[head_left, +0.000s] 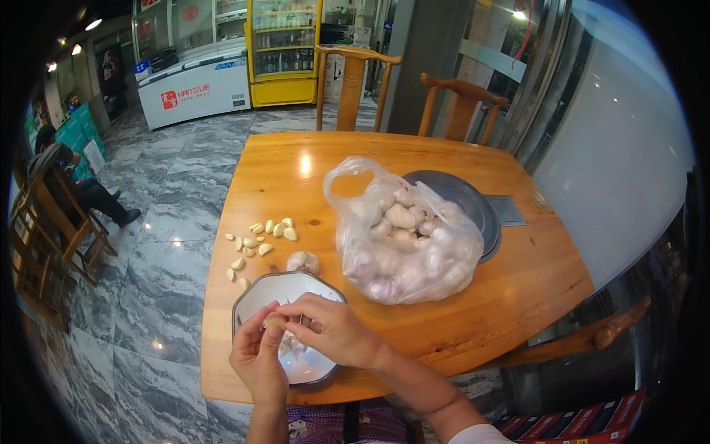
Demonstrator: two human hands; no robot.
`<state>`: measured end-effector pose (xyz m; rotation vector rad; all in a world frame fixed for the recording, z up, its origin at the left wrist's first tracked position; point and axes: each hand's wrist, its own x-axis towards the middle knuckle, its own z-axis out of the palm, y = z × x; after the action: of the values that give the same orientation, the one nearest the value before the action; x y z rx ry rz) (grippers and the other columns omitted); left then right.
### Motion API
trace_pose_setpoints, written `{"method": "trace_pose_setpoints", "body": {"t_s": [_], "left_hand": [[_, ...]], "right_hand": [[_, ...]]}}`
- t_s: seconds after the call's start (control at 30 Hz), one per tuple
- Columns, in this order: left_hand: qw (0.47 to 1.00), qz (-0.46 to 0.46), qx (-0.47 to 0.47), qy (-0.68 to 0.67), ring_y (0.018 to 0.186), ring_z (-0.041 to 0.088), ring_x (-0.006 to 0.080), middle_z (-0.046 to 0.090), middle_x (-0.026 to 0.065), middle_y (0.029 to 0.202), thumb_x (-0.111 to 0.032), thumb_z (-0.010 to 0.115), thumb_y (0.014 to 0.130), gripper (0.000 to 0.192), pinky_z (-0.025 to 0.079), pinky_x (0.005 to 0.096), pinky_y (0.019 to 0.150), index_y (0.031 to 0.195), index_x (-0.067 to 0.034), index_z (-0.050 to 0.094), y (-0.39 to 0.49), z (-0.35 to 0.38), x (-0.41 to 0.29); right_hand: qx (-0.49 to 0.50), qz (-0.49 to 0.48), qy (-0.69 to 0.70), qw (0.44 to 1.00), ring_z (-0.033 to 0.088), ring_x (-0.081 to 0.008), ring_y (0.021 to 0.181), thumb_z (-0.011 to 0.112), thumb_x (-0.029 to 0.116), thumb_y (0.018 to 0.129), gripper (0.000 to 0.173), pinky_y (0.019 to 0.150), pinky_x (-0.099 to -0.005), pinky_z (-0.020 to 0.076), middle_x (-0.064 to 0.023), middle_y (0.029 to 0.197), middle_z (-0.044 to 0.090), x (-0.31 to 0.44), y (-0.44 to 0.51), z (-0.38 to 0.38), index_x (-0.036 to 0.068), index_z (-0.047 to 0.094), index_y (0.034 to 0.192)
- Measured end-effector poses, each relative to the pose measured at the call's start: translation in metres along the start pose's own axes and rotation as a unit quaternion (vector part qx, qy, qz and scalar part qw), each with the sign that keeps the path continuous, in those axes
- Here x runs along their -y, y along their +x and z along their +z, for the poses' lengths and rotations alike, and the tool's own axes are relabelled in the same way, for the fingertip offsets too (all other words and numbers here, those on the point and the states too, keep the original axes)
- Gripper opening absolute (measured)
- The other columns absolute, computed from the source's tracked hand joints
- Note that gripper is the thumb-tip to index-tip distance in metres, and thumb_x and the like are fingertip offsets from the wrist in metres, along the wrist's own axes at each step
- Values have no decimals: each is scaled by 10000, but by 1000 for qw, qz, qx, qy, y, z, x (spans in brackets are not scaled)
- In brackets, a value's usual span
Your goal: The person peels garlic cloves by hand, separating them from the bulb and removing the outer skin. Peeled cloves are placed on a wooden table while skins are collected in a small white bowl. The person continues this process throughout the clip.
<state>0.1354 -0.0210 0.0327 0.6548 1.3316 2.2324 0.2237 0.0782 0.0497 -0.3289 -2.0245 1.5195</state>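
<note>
Above a white dark-rimmed bowl, my left hand pinches a garlic clove between thumb and fingers. My right hand touches the clove's other side with its thumb and index finger. Papery garlic skins lie in the bowl, partly hidden by the hands. A whole garlic bulb sits against the bowl's far rim. Several peeled garlic cloves are spread on the wooden table to the left. A clear plastic bag full of garlic bulbs stands open on the right.
Behind the bag, a round dark plate is set on the wooden table. Wooden chairs stand at its far side, another chair at the right. A person sits far left. A chest freezer and yellow drinks fridge stand beyond.
</note>
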Motion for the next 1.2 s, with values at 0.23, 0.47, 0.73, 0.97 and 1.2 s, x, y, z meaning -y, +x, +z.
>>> {"method": "trace_pose_setpoints", "body": {"t_s": [0.23,0.47,0.73,0.97,1.2], "left_hand": [[999,11,37,16,1042,571,173,607,142,1133,22,539,887,253,447,284,919,1136,50,570,-4,-2,-2],[998,26,56,28,1034,579,185,608,149,1121,52,542,875,261,462,286,919,1134,57,571,-5,-4,-2],[992,63,69,82,999,586,152,618,122,1106,45,566,866,269,470,256,877,1135,50,585,-5,-8,6],[985,32,77,154,954,597,136,622,109,1082,2,583,873,284,482,243,834,1154,41,576,-9,-6,5],[993,-45,81,69,932,607,144,624,112,1033,-54,548,913,314,495,253,824,1212,38,529,-4,-6,-3]], "right_hand": [[-75,-28,-96,992,609,-121,778,604,-1,816,147,629,-240,521,-96,885,613,-2,-1,11,-3,576,960],[-76,-53,-126,988,556,-115,727,595,-59,773,199,612,-252,513,-86,814,561,-3,-1,16,-1,501,939],[-86,-64,-151,983,570,-151,721,585,-69,755,192,626,-269,507,-101,803,554,-4,0,13,-10,500,917],[-105,-35,-118,987,554,-120,714,567,-95,761,155,628,-238,472,-64,800,544,-8,2,7,-3,520,876],[-94,-26,-80,992,570,-145,695,600,-57,771,139,602,-249,479,-81,804,541,0,2,2,-1,523,872]]}}
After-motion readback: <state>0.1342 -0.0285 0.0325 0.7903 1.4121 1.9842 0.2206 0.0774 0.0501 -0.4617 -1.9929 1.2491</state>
